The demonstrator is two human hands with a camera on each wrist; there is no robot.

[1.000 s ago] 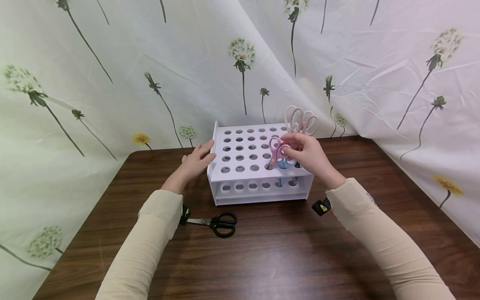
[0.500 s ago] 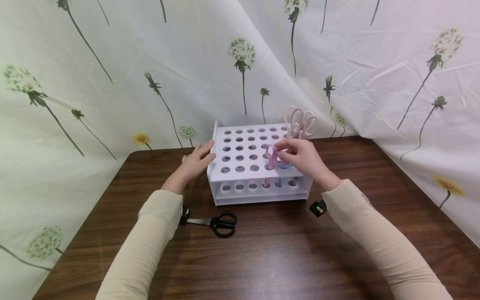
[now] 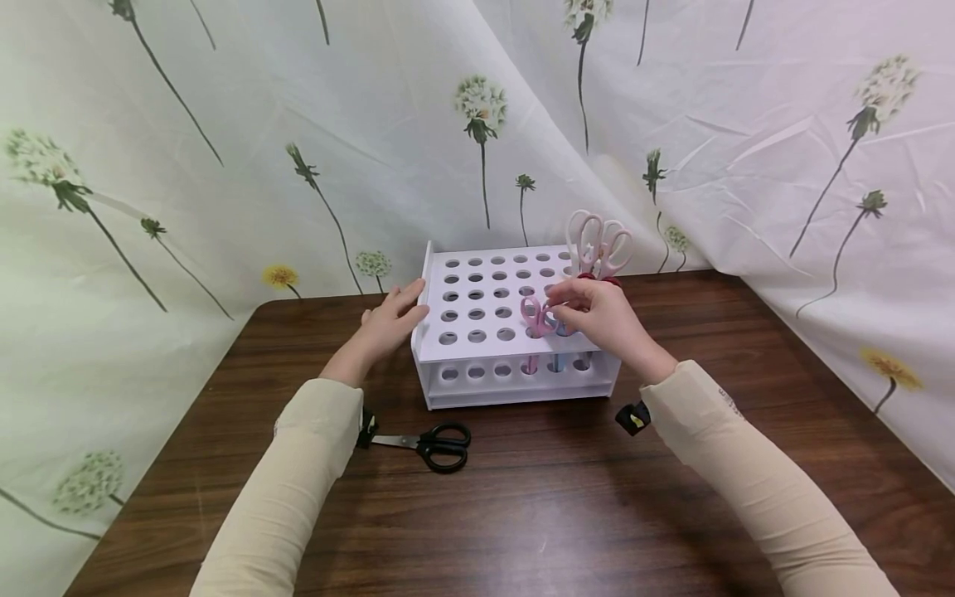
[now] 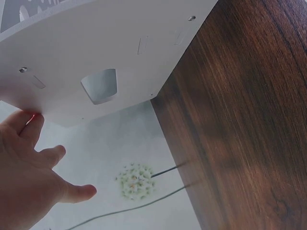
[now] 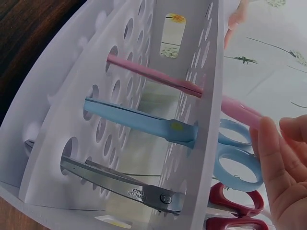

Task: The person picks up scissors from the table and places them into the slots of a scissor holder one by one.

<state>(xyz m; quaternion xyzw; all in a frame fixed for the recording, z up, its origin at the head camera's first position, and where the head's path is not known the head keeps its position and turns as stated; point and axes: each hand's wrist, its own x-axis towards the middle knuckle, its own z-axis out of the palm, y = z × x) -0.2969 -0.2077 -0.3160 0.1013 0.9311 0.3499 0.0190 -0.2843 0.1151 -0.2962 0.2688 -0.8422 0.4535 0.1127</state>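
Observation:
A white rack (image 3: 466, 352) with rows of round holes stands on the table. Pink scissors (image 3: 534, 317) point blades-down through a front-row hole, and their blades (image 5: 153, 75) pass through the lower shelf too. My right hand (image 3: 603, 322) pinches their handle between thumb and fingers. Beside them stand blue scissors (image 5: 144, 125) and steel-bladed scissors with dark red handles (image 5: 240, 199), both set in the rack. My left hand (image 3: 386, 325) touches the rack's left side panel (image 4: 110, 52) with extended fingertips, thumb apart.
Pale pink-handled scissors (image 3: 593, 249) stand at the rack's back right. Black-handled scissors (image 3: 440, 448) lie on the brown wooden table (image 3: 522, 514) in front of the rack, near my left sleeve. A flower-print cloth (image 3: 336, 124) hangs behind.
My right hand has moved slightly left and down, and the pink scissors have sunk into their hole, their blades now reaching the lower shelf. My left hand stays in place.

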